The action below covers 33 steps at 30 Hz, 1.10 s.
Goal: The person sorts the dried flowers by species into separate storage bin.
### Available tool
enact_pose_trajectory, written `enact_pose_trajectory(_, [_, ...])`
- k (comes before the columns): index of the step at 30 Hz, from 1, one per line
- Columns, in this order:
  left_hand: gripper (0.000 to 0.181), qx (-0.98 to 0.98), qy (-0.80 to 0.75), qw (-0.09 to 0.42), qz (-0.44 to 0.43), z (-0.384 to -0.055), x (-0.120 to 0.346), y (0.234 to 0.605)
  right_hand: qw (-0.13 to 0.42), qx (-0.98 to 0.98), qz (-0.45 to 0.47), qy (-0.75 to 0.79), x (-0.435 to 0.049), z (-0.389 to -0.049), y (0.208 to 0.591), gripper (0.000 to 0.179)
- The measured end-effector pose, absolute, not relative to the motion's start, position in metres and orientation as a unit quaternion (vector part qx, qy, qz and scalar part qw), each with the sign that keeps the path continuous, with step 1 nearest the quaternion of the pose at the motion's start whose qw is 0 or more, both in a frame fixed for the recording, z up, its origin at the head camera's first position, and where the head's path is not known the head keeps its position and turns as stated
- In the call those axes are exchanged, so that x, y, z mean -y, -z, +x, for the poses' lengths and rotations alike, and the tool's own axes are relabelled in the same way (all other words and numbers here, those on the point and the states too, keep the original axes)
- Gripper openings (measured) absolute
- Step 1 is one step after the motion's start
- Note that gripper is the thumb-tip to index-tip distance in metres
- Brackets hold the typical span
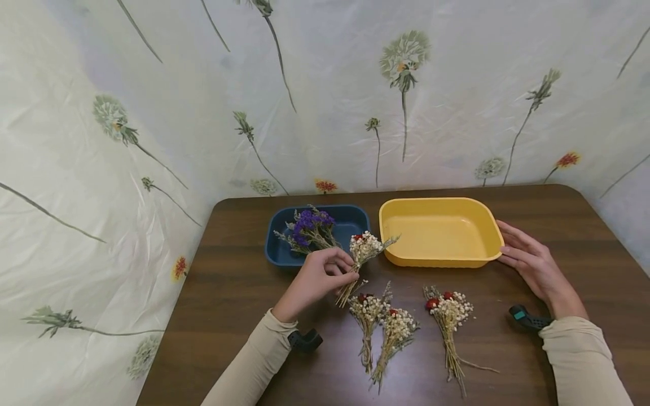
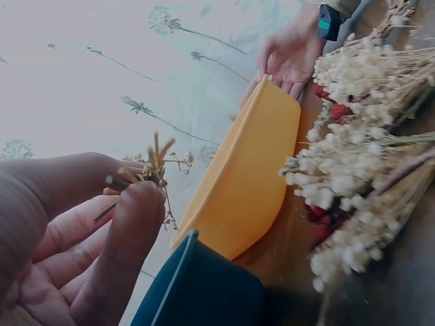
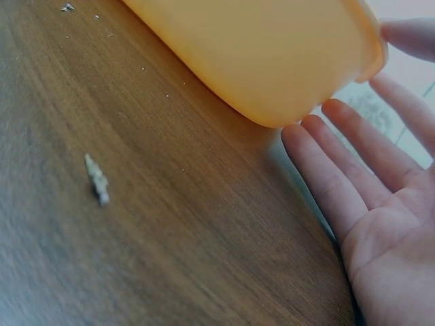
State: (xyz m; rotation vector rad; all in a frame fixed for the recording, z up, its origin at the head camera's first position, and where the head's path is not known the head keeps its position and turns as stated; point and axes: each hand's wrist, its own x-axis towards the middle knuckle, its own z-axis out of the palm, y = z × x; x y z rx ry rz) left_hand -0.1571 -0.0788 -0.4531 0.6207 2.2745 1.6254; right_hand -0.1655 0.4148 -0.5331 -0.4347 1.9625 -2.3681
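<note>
My left hand (image 1: 322, 276) pinches the stems of a small bouquet of dried white and red flowers (image 1: 364, 247), flower heads up, above the gap between two plastic bins. In the left wrist view, the stem ends (image 2: 153, 170) poke out between thumb and forefinger. With its fingers fairly straight, my right hand (image 1: 533, 262) touches the right end of the yellow bin (image 1: 437, 263). The right wrist view shows its fingertips (image 3: 333, 109) against the bin's outer wall. A purple dried flower bouquet (image 1: 310, 225) lies in the dark blue bin (image 1: 274, 262).
Two white and red bouquets (image 1: 396, 327) lie together on the brown wooden table (image 1: 228, 316), with another similar bouquet (image 1: 452, 316) to their right. Small plant crumbs (image 3: 97, 180) dot the tabletop. Behind the table hangs a flower-printed curtain (image 1: 325, 113).
</note>
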Motion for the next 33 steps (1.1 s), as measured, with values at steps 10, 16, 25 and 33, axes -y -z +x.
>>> enact_pose_trajectory(10, [0.018,-0.776,-0.564,0.142,0.244,-0.189,0.036,0.437,0.016,-0.636,-0.130,0.760,-0.415,-0.165,0.533,0.058])
enact_pose_trajectory(16, [0.017,-0.771,-0.569,0.138,0.252,-0.204,0.011,0.435,0.016,-0.638,-0.131,0.759,-0.414,-0.164,0.534,0.058])
enact_pose_trajectory(25, [0.016,-0.775,-0.565,0.152,0.240,-0.225,-0.017,0.445,0.016,-0.646,-0.122,0.753,-0.415,-0.164,0.532,0.058])
enact_pose_trajectory(33, [0.015,-0.794,-0.535,0.144,0.248,-0.239,-0.044,0.443,0.020,-0.652,-0.118,0.749,-0.415,-0.163,0.532,0.059])
